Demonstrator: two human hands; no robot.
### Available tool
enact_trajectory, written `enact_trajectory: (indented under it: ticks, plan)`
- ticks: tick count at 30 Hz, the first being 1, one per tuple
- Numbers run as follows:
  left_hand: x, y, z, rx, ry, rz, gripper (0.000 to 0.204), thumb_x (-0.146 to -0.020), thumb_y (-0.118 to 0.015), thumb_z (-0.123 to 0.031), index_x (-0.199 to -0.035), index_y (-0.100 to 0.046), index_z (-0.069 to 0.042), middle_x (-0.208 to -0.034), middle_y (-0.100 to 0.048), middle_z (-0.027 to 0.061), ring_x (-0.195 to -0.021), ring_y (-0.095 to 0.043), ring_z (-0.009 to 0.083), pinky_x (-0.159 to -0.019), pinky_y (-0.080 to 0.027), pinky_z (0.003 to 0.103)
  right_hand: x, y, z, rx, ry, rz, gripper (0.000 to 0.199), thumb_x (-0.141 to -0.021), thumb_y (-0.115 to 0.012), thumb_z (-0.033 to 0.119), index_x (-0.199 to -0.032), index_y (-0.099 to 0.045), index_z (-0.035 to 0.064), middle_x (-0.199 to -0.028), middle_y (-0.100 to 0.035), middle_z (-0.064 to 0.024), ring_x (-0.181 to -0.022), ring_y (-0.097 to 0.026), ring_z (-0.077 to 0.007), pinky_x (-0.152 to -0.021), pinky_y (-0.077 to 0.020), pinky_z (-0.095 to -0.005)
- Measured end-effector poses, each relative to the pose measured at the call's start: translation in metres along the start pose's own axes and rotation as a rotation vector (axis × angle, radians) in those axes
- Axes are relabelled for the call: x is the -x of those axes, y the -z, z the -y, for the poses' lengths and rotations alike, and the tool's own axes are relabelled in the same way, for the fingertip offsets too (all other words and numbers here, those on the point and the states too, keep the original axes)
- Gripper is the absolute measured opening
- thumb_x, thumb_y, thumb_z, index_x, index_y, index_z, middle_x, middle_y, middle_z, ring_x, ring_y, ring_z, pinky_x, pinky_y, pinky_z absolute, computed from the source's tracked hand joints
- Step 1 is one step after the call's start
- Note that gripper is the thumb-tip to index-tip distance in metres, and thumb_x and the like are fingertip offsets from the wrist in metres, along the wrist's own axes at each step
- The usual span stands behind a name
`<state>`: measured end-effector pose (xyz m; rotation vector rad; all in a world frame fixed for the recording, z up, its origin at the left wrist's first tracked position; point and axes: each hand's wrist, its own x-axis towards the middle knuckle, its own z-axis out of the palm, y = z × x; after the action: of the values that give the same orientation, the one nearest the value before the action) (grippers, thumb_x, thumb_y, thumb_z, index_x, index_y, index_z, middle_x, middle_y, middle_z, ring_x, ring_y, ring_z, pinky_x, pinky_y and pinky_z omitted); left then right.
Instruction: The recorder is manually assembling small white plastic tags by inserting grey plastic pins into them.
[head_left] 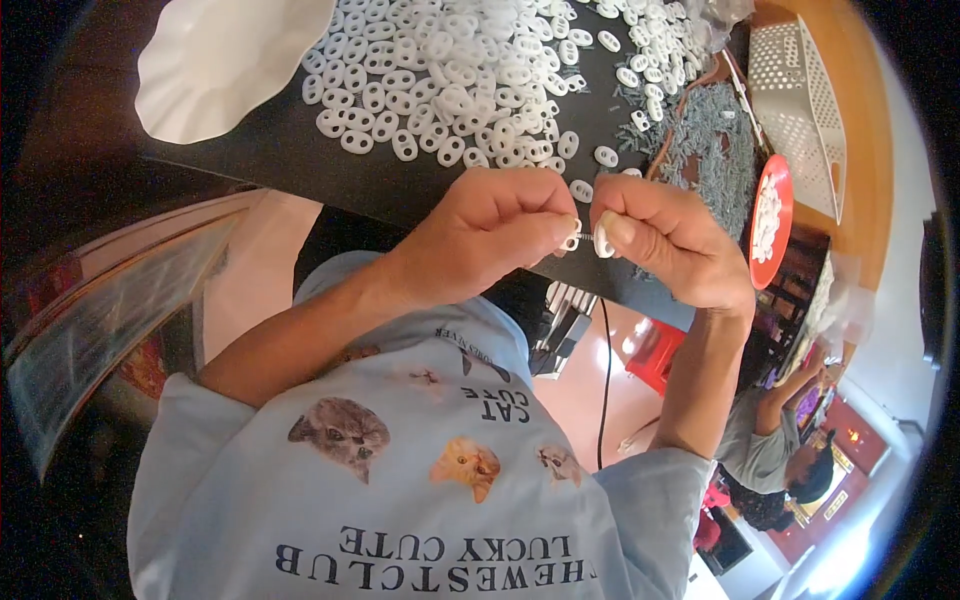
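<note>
Close together over the near edge of the dark table (pixel 380 190), both my hands are closed in a pinch. Between thumb and curled fingers, my left hand (pixel 495 235) grips a small white plastic piece (pixel 573 240). A white oval piece (pixel 603 243) is pinched in my right hand (pixel 675 240). A thin grey bit (pixel 588 236) shows in the narrow gap between the two pieces; which one it belongs to I cannot tell. Just beyond my hands lies a large heap of white two-holed oval pieces (pixel 450 90). Loose grey slender plastic parts (pixel 710 140) are piled beyond my right hand.
A white wavy-edged dish (pixel 225 65) stands at the far left. On the right are a red plate (pixel 763 262) of small white pieces and a white perforated basket (pixel 800 90). A black cable (pixel 604 380) hangs below the table. Another person (pixel 765 455) sits at the lower right.
</note>
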<state>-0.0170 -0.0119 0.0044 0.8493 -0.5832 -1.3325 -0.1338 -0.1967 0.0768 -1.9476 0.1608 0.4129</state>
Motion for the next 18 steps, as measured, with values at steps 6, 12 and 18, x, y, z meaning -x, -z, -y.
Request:
enact_trajectory:
  ticks: [6,12,18]
  plan:
    - [-0.0010,-0.0003,0.0063,-0.003,-0.050,0.000,0.012,-0.092,-0.053,-0.014,-0.087,-0.058,-0.004,-0.070,-0.048,-0.0048,-0.060,-0.039,0.0021,-0.051,-0.030,0.019,-0.0019,-0.0005,0.0055,0.037,-0.004,0.006,0.027,-0.098,-0.051,0.024,-0.089,-0.054,-0.0018,-0.081,-0.050,-0.0048,-0.075,-0.046,-0.0146,-0.067,-0.0386,-0.0274]
    - [-0.0003,-0.0002,0.0045,-0.017,-0.041,0.001,0.014,-0.092,-0.054,-0.015,-0.087,-0.058,-0.004,-0.070,-0.049,-0.0051,-0.059,-0.039,0.0016,-0.051,-0.030,0.019,-0.0028,-0.0029,0.0074,0.049,0.001,-0.026,0.025,-0.098,-0.052,0.022,-0.088,-0.053,-0.0017,-0.079,-0.049,-0.0047,-0.074,-0.046,-0.0148,-0.066,-0.0379,-0.0276]
    - [0.0001,0.0007,0.0080,-0.039,-0.068,-0.014,0.014,-0.092,-0.054,-0.016,-0.087,-0.058,-0.004,-0.070,-0.048,-0.0055,-0.060,-0.039,0.0015,-0.052,-0.030,0.019,-0.0035,-0.0067,0.0069,0.037,0.008,-0.063,0.024,-0.097,-0.053,0.021,-0.088,-0.053,-0.0014,-0.076,-0.046,-0.0019,-0.070,-0.042,-0.0116,-0.062,-0.0351,-0.0256]
